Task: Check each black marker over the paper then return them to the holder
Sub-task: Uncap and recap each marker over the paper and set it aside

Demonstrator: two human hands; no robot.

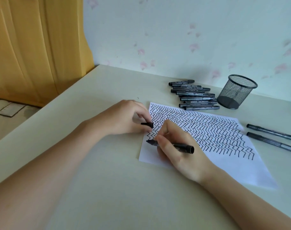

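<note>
Marker (pixel 181 145) in the right hand (pixel 178 146), gripped like a pen, uncapped tip down at the paper's (pixel 224 166) left edge. The left hand (pixel 123 117) pinches the small black cap (pixel 147 124) just beside that edge, fingers curled tight. The white sheet is packed with black zigzag rows. Near the desk's (pixel 100 180) far edge, a heap of capped markers (pixel 193 95) lies beside a round, black wire-mesh holder (pixel 236 91), standing upright. Two slim markers (pixel 272 138) lie by the paper's right edge. Smooth, pale desk.
</note>
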